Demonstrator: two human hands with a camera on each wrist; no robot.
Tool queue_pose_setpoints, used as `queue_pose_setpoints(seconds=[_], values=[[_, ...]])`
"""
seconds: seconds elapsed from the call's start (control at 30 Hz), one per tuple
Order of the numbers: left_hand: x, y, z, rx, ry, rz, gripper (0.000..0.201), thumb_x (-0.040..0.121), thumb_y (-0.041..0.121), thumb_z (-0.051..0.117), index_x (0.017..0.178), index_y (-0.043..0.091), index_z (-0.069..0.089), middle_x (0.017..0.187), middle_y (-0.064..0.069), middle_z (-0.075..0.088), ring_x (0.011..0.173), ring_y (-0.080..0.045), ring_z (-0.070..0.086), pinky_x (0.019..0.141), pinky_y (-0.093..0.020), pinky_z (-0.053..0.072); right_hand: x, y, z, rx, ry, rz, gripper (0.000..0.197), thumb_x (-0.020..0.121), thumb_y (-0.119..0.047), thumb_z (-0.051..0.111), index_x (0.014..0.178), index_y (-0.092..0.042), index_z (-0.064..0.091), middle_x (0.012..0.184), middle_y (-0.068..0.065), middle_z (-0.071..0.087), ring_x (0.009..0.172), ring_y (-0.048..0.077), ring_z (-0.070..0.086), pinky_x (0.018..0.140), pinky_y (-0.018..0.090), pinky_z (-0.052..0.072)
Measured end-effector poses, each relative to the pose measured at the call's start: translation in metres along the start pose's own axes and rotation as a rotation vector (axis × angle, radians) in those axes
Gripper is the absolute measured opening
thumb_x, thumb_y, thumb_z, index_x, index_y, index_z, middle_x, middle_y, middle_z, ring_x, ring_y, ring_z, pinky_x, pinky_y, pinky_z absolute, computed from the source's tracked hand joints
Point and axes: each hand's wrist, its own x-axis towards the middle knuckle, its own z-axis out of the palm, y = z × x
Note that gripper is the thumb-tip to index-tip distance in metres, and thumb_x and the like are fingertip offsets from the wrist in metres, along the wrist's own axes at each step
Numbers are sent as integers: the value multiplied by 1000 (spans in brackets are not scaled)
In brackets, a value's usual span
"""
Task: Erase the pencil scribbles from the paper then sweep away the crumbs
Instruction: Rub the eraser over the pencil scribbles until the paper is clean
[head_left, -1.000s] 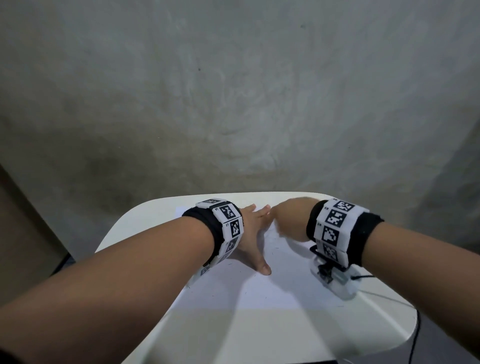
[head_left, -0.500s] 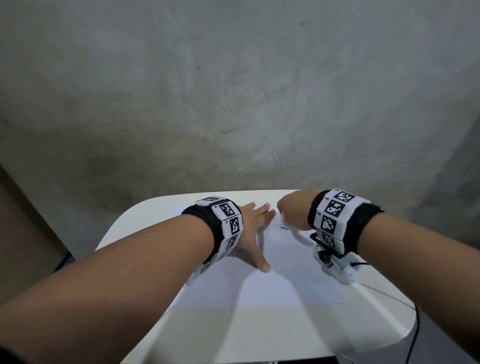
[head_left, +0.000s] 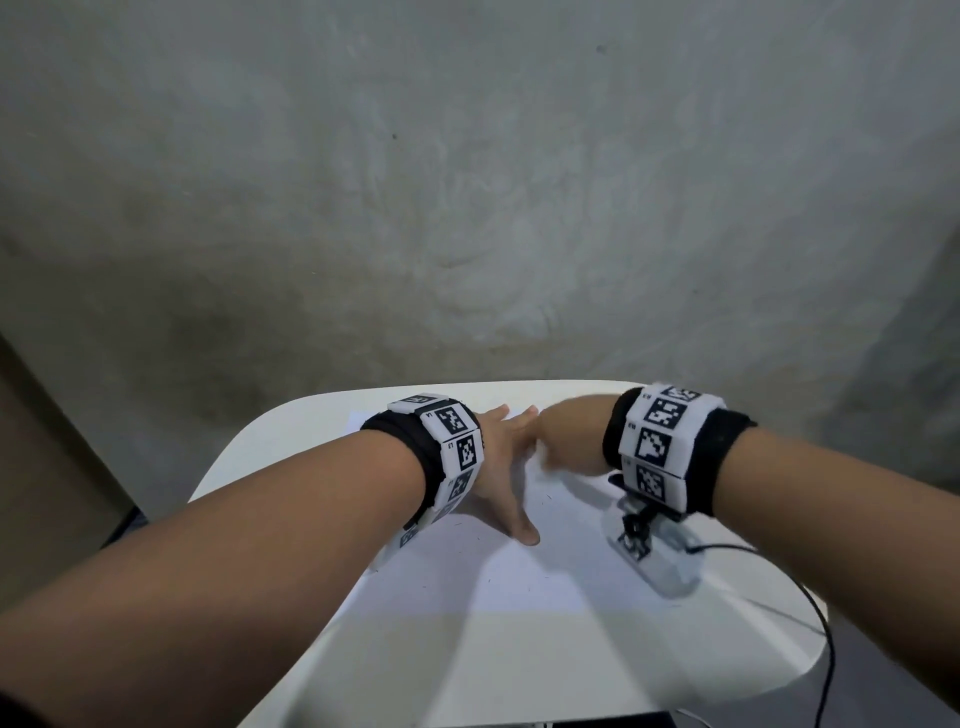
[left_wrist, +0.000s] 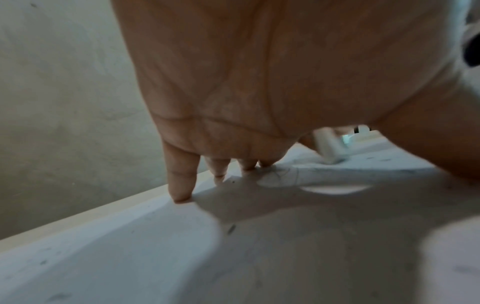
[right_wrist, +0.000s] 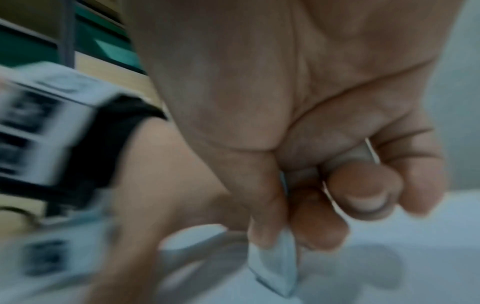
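A white sheet of paper (head_left: 524, 582) lies on a white table (head_left: 727, 670). My left hand (head_left: 501, 467) lies flat on the sheet with fingers spread, pressing it down; the fingertips (left_wrist: 182, 193) touch the paper near its far edge. My right hand (head_left: 566, 441) sits just right of the left fingers and pinches a white eraser (right_wrist: 275, 269), whose lower end meets the paper. The eraser (left_wrist: 328, 148) also shows past the left palm. Faint pencil marks (left_wrist: 288, 174) remain by the left fingertips. Small dark crumbs (head_left: 545, 499) dot the sheet.
A rough grey wall (head_left: 467, 182) stands right behind the table. A black cable (head_left: 810, 613) runs off the table's right edge from the camera mount (head_left: 654, 551) under my right wrist. The near half of the paper lies in shadow.
My right hand with the eraser moved right and away from the left fingers, then came back left beside them. The left hand has kept its place on the paper.
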Motion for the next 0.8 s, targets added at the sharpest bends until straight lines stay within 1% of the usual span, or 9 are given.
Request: queue_pose_setpoints(seconds=[0.07,0.23,0.33,0.43,0.5,0.57,0.67,0.73,0.8], values=[[3,-2,0,37,-27,20,132,61,76,68,151,31,-17,160,9,-17,149,-23,-12,116,-53,7,9,17,-1,64,25,125,26,94,-14,51,118,-10,60,104,3,64,93,23,58,86,32,47],[-5,-21,2,24,-60,0,130,66,71,69,150,27,-20,158,10,-24,148,-16,-15,120,-46,3,8,22,6,112,106,150,6,92,-18,50,95,-16,54,90,-3,57,86,22,59,78,33,50],[-10,-31,4,20,-66,-21,129,67,72,68,150,28,-21,157,11,-26,147,-14,-17,120,-47,3,9,13,8,100,100,169,19,93,-21,52,109,-14,59,100,0,61,96,23,61,82,35,49],[-10,-27,5,30,-63,-20,130,67,72,68,150,27,-21,157,9,-26,147,-16,-17,120,-46,3,0,-19,7,25,22,66,38,98,-24,51,133,-10,50,130,6,57,121,23,53,96,35,40],[-10,-25,5,39,-57,-19,129,68,71,67,150,25,-22,157,8,-26,147,-16,-17,121,-47,4,-7,-28,8,60,41,-54,35,99,-24,47,131,-9,51,128,6,59,113,24,56,83,31,39],[-10,-28,5,27,-63,-15,129,69,71,67,150,26,-22,157,9,-26,147,-16,-18,121,-47,4,-1,-11,5,129,61,-5,31,97,-24,48,121,-9,59,119,5,64,103,24,60,75,29,38],[-9,-30,6,8,-70,-12,131,66,71,69,150,28,-21,157,9,-26,147,-17,-18,120,-47,2,1,1,3,99,114,122,28,95,-22,49,119,-12,59,122,5,63,109,25,60,86,35,47],[-8,-28,7,12,-60,-13,131,66,70,70,150,27,-21,158,8,-25,147,-18,-17,119,-45,2,-2,-14,6,111,64,45,37,99,-22,47,133,-9,50,131,11,56,120,27,52,93,33,40],[-8,-27,6,22,-51,-17,130,68,69,70,151,26,-20,158,8,-25,148,-18,-16,120,-44,3,-6,-23,8,115,52,-45,36,98,-25,47,131,-9,51,114,10,59,105,25,54,68,30,41]])
